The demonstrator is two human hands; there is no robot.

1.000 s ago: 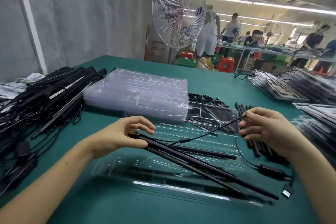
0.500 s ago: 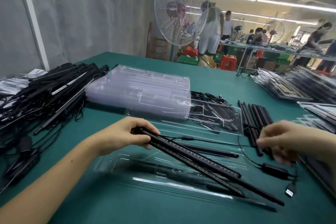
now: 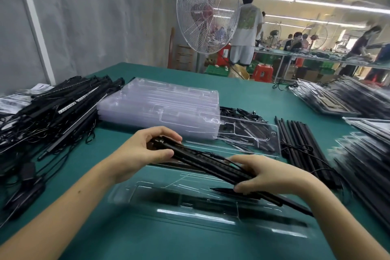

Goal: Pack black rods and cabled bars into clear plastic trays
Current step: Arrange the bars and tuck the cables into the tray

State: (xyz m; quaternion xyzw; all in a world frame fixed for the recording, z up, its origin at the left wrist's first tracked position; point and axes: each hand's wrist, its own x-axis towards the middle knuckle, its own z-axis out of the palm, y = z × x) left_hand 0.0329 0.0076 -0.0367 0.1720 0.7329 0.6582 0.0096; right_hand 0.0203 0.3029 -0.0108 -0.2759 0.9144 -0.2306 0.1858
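Bars (image 3: 202, 160), frame centre, tilted above tray (image 3: 190, 213) at lower centre: left hand (image 3: 145, 152) clamped round upper end, right hand (image 3: 272, 177) curled round lower part; best levelled and aligned with the long channel before pressing in.

A large wire-caged fan (image 3: 207, 9) is standing beyond the far edge of the green table (image 3: 249, 93). Behind it, a person in a white shirt and shorts (image 3: 247, 25) is standing with back turned, near a red stool (image 3: 262, 72) and green crates (image 3: 215, 68). Other people are working at a long bench (image 3: 316, 57). Printed leaflets (image 3: 12, 101) are lying at the table's left edge.
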